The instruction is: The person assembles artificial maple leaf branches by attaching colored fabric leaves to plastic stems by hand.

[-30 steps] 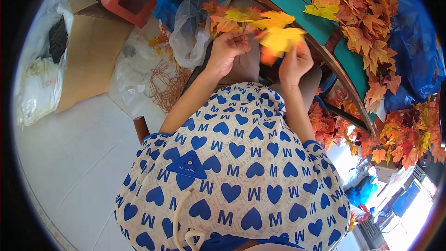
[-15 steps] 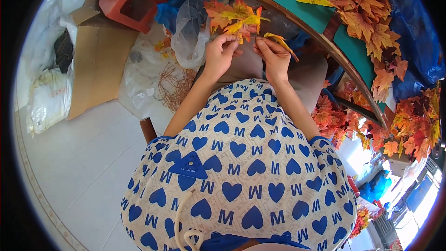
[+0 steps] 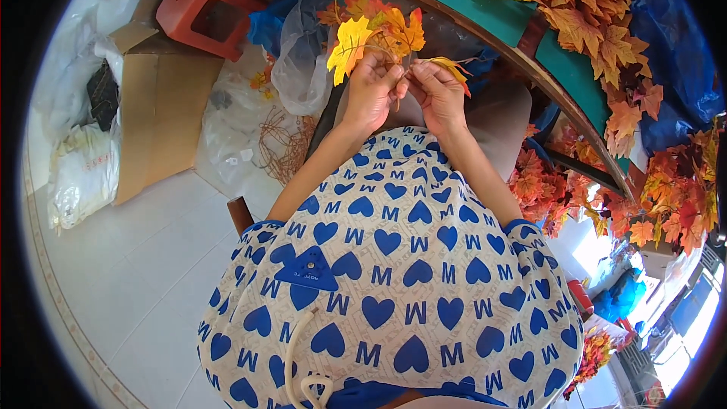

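Observation:
Above my lap, my left hand (image 3: pixel 374 95) is closed in a pinch on the stems of a sprig of artificial maple leaves (image 3: pixel 395 30), orange and yellow. One yellow leaf (image 3: pixel 348 47) of it hangs over the outer side of that hand. Close beside it, my right hand (image 3: pixel 439 97) pinches thin stem ends, and a yellow-orange leaf (image 3: pixel 453 70) sticks out past its fingers. The fingertips of both hands nearly meet at the stems. Exactly where the stems join is hidden by the fingers.
A green-topped table (image 3: pixel 447 11) curves ahead and right, bearing heaped maple leaves (image 3: pixel 587 11). More leaves (image 3: pixel 541 185) hang below its edge. At left are a cardboard box (image 3: pixel 163 106), a red stool (image 3: pixel 204 15), plastic bags (image 3: pixel 307 45) and a tangle of brown wire or stems (image 3: pixel 282 144).
My left hand has turned and come closer to my right hand. A yellow leaf of the sprig has swung to the left. The right hand has shifted slightly left.

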Demonstrator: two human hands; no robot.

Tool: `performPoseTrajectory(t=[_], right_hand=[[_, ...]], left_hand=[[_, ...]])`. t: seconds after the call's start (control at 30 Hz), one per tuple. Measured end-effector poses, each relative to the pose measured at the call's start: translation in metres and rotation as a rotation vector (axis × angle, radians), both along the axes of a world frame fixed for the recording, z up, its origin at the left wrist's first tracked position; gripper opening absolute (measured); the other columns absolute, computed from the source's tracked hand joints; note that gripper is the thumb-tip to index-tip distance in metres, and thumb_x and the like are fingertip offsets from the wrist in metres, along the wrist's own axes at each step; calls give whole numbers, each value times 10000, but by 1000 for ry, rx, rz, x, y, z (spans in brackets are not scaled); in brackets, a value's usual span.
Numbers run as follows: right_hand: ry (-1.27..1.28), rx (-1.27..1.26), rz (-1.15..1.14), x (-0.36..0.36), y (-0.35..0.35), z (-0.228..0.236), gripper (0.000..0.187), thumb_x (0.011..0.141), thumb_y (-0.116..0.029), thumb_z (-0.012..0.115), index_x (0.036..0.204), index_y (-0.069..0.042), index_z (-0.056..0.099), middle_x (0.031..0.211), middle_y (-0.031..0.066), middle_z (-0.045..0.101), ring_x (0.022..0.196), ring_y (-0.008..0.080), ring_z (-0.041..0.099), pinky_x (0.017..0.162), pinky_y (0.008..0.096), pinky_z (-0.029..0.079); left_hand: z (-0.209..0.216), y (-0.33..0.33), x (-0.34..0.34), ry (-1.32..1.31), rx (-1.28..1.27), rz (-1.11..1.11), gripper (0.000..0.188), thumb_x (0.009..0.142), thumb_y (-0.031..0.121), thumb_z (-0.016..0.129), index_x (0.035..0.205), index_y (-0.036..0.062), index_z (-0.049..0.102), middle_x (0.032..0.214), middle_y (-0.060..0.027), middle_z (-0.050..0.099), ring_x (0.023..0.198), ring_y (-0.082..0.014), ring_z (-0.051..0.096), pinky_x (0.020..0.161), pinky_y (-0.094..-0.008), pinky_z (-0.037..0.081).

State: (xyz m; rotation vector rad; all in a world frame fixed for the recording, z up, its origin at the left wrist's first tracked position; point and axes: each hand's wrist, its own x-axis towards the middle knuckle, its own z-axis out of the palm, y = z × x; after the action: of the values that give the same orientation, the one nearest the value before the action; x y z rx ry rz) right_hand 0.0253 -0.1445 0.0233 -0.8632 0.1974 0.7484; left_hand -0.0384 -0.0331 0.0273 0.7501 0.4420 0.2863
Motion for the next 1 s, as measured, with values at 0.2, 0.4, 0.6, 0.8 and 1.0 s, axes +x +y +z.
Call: performPoseTrajectory(t=[0.2, 0.4, 0.6, 0.8, 1.0], right_hand=[[-1, -4, -8, -1, 0, 0, 146, 829, -49, 637, 957, 20, 626, 867, 79, 648, 769, 165, 639, 701, 262, 545], [13, -10, 5, 0, -3, -4, 136, 831, -44, 634, 950, 21, 628, 859, 71, 643, 763, 156, 627, 698, 264, 543], [-34, -13, 33, 0, -4, -8, 127, 833, -43, 634, 944, 19, 630, 861, 60, 640, 770, 140, 615, 712, 262, 536], [-164, -23, 66, -1, 0, -5, 87, 834, -21, 624, 894, 42, 621, 789, 63, 632, 692, 131, 606, 701, 239, 503], [-203, -131, 17, -1, -3, -8, 106, 807, 11, 640, 888, 72, 610, 825, 70, 641, 721, 124, 614, 711, 237, 519]], left_hand=[[-2, -1, -2, -4, -9, -10, 161, 860, -9, 565, 973, 41, 463, 764, -59, 539, 591, -136, 520, 538, -223, 440], [-5, -4, -2, -12, 9, -20, 156, 858, -21, 556, 966, 42, 461, 758, -57, 532, 587, -134, 519, 533, -223, 443], [-3, -6, 1, -4, 23, 6, 163, 855, -34, 551, 972, 40, 464, 767, -56, 529, 584, -128, 514, 525, -225, 434], [-10, -9, 6, -68, 78, 69, 140, 852, -51, 530, 928, 40, 455, 763, -56, 532, 548, -119, 512, 487, -231, 419], [-11, -12, 2, -83, 21, 80, 139, 855, -51, 523, 936, 40, 456, 799, -61, 511, 548, -122, 488, 492, -231, 403]])
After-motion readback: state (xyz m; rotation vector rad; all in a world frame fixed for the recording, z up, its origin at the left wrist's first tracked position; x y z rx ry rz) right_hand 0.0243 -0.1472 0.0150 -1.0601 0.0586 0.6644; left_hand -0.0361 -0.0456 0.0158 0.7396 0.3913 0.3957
